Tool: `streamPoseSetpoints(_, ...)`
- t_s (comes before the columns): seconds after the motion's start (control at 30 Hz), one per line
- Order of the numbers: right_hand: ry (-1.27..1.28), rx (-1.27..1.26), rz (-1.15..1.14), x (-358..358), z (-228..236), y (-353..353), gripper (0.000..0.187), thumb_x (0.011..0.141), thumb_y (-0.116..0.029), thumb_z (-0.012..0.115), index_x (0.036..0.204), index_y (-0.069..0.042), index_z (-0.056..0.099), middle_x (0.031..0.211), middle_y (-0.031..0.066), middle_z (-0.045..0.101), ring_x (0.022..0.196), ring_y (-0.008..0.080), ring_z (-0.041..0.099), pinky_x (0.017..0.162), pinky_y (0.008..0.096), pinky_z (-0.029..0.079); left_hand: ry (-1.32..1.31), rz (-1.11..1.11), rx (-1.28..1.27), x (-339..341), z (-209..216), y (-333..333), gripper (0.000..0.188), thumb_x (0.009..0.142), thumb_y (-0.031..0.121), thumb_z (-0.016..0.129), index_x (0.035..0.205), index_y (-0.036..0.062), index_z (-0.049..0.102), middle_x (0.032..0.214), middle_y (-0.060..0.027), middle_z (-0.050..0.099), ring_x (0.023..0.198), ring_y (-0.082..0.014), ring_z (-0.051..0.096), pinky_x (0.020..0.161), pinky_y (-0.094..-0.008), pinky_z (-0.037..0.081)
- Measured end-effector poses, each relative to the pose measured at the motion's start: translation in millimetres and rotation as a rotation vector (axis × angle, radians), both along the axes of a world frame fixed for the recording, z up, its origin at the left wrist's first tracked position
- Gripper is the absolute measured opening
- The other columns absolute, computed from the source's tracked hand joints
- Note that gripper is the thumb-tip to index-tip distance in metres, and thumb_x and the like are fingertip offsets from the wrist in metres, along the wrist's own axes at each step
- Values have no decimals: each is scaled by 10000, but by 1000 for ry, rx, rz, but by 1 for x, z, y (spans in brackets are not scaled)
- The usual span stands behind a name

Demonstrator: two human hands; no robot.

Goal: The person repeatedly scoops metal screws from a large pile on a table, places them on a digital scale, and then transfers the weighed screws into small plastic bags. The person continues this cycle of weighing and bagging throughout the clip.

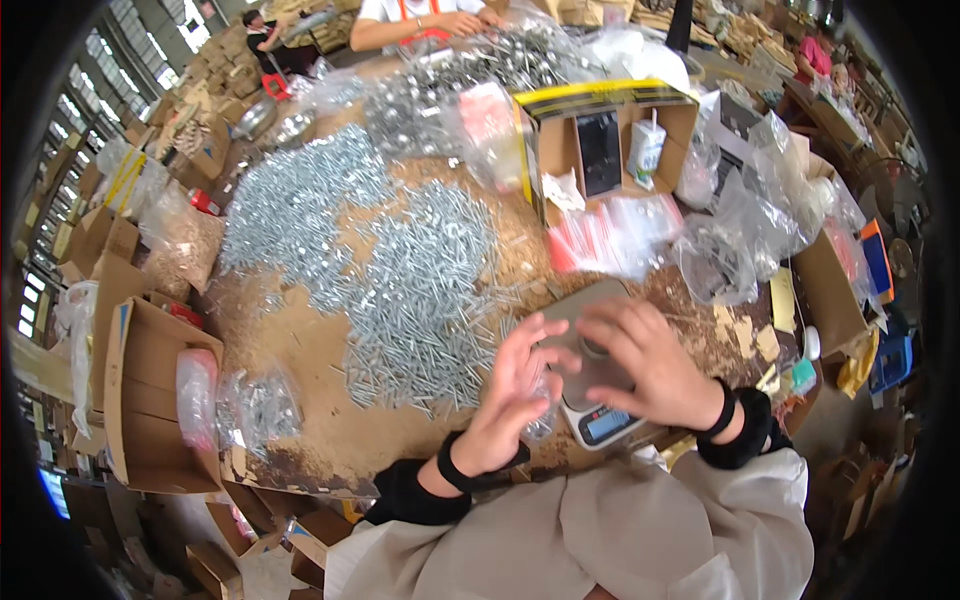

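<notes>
My left hand (515,385), fingers apart and slightly curled, is raised beside the left edge of a small digital scale (590,380). Right by its thumb is a clear plastic bag (541,420); whether the two touch is hard to tell. Over the scale's grey pan, my right hand (645,365) has its fingers spread and bent, partly hiding the pan. The scale's lit display (604,425) faces me. Left of my hands lies a big pile of loose silver screws (425,290), with a second pile of screws (300,200) beyond it.
An open cardboard box (560,150) holds a dark phone and a drink carton. Red-and-clear zip bags (615,235) lie in front of it. Another carton (150,390) stands at left beside a bag of metal parts (260,410). Across the table, a person's hands (460,22) work near darker hardware.
</notes>
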State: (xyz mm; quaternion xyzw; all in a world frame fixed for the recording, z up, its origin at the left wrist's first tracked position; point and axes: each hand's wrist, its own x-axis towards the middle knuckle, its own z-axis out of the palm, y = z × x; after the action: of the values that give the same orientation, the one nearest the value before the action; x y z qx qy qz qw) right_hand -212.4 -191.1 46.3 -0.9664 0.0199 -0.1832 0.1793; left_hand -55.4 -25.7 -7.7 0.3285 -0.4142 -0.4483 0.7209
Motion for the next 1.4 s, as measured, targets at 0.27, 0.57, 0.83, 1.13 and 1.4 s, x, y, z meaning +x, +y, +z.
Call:
streamPoseSetpoints(0.27, -181, 415, 310, 2, -10, 24, 222, 910, -225, 703, 1042, -55, 647, 1040, 119, 627, 1033, 332, 586, 872, 446, 448, -901, 80, -245, 0, 35, 10, 528, 997, 273, 452, 1461, 22, 475, 1613, -285, 187, 1509, -443, 173, 1200, -550, 137)
streamPoseSetpoints(0.57, -373, 155, 384, -13, 2, 32, 99, 822, -126, 733, 792, -89, 646, 730, 15, 574, 577, 206, 563, 556, 328, 448, -1096, 337, -192, -7, 57, 26, 172, 742, 82, 814, 879, 77, 710, 817, -19, 666, 726, -209, 648, 645, -320, 479)
streamPoseSetpoints(0.83, -335, 115, 403, -25, 5, 33, 113, 764, -125, 743, 738, -97, 637, 687, 10, 566, 553, 197, 558, 555, 317, 464, -1244, 278, -155, -26, 61, 22, 164, 771, 73, 739, 858, 86, 601, 870, -40, 604, 806, -243, 622, 707, -362, 501)
streamPoseSetpoints(1.13, -365, 303, 444, -27, -5, 32, 96, 748, -96, 709, 690, -78, 635, 602, 21, 576, 518, 228, 574, 622, 359, 530, -1213, 380, -17, -13, 40, 45, 78, 883, 126, 670, 912, 124, 598, 899, -13, 599, 948, -216, 614, 1111, -498, 364)
streamPoseSetpoints(1.4, -352, 474, 272, -16, -3, 43, 142, 871, -131, 661, 764, -44, 695, 578, 19, 568, 541, 222, 573, 717, 403, 549, -1167, 703, 133, 14, 44, 99, 85, 889, 105, 672, 940, 132, 610, 938, -39, 610, 995, -270, 603, 1133, -541, 319)
